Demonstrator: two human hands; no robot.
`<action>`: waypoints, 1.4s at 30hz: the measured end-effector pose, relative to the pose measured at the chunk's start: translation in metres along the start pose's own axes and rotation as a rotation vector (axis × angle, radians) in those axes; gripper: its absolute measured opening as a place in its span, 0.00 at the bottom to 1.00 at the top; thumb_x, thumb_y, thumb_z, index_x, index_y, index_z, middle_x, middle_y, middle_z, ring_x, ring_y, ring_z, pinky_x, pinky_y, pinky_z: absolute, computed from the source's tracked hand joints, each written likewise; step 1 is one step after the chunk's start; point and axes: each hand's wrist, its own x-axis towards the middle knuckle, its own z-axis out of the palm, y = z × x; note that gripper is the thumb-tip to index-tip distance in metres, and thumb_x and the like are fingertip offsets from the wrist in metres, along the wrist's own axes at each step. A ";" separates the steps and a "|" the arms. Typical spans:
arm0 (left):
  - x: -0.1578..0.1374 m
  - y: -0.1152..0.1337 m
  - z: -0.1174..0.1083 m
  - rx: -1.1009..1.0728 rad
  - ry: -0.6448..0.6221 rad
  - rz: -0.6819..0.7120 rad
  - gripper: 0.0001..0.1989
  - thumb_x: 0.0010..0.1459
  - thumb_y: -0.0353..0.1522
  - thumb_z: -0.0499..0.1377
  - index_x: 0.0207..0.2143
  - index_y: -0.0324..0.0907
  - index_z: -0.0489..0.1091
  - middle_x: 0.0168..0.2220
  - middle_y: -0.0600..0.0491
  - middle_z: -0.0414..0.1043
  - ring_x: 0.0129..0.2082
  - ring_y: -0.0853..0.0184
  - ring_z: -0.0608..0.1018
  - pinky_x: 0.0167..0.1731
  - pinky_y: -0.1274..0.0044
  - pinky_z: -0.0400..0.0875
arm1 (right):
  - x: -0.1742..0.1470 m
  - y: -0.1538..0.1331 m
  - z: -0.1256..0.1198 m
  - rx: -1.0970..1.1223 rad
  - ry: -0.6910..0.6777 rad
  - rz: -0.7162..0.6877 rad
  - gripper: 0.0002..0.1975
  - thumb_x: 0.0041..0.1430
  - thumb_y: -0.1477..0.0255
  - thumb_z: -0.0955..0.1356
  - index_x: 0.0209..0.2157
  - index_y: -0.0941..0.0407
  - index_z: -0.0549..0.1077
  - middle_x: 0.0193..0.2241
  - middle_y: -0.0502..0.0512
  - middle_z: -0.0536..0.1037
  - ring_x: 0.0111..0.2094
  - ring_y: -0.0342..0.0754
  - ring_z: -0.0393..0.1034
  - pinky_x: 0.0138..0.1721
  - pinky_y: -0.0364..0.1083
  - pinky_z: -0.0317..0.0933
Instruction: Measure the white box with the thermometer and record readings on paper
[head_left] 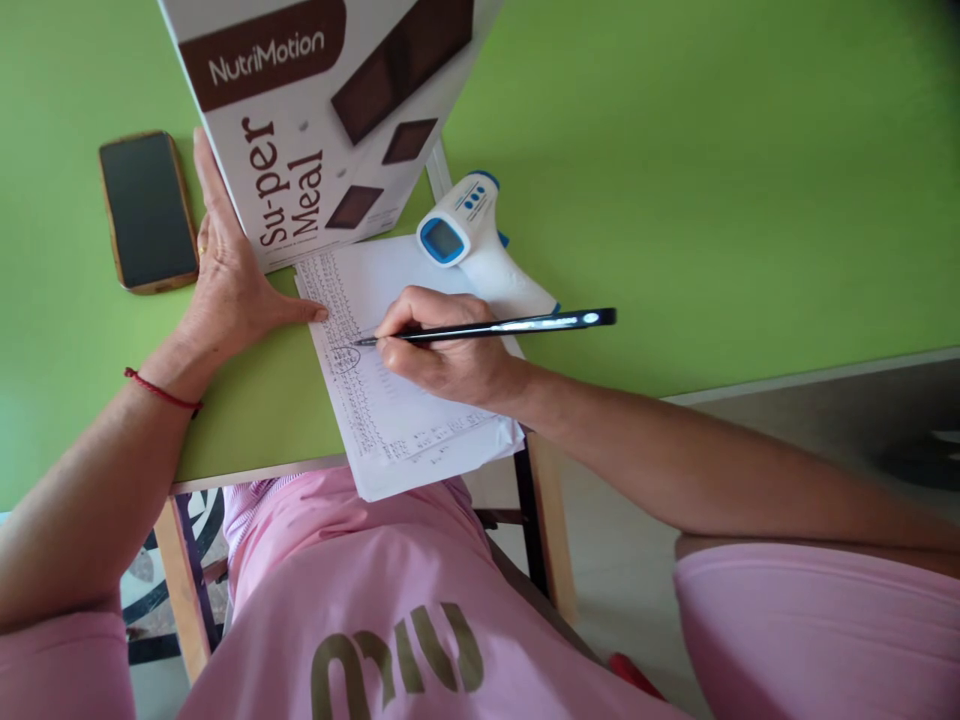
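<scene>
My right hand [457,360] grips a black pen [551,322] between thumb and fingers. The pen's tip rests on a stack of paper sheets [409,430], beside dense rows of handwriting and a circled spot. My left hand [234,285] lies spread, its thumb stretched onto the upper left edge of the sheets. Its other fingers run along the left side of a white and brown "NutriMotion Su-per Meal" box [281,130], which stands behind the paper. A white and blue infrared thermometer [480,250] lies partly over the sheets' upper right corner.
Left of the box, a smartphone [148,210] in a brown case lies on the green table [712,200]. The sheets stick out past the table's near edge, above my lap. Parts of a wooden-legged chair [551,530] show below.
</scene>
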 end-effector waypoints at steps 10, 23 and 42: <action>-0.001 0.006 0.000 0.019 0.012 -0.015 0.79 0.25 0.42 0.80 0.71 0.53 0.30 0.73 0.53 0.38 0.72 0.47 0.24 0.73 0.53 0.26 | 0.000 0.000 0.000 -0.030 0.001 -0.009 0.10 0.58 0.72 0.66 0.25 0.52 0.62 0.18 0.43 0.69 0.19 0.39 0.60 0.20 0.41 0.55; 0.000 0.007 0.001 0.008 0.024 -0.026 0.81 0.23 0.41 0.80 0.71 0.54 0.30 0.74 0.55 0.35 0.72 0.46 0.26 0.73 0.54 0.27 | -0.002 0.001 0.001 -0.057 0.024 0.010 0.11 0.59 0.72 0.66 0.25 0.52 0.61 0.18 0.44 0.69 0.19 0.40 0.61 0.20 0.41 0.57; -0.001 0.007 0.000 0.019 0.014 -0.029 0.79 0.26 0.43 0.79 0.71 0.52 0.30 0.74 0.55 0.35 0.72 0.44 0.26 0.72 0.54 0.26 | -0.002 0.001 -0.001 -0.053 0.058 0.112 0.12 0.58 0.70 0.67 0.24 0.52 0.62 0.18 0.45 0.70 0.19 0.40 0.60 0.20 0.43 0.58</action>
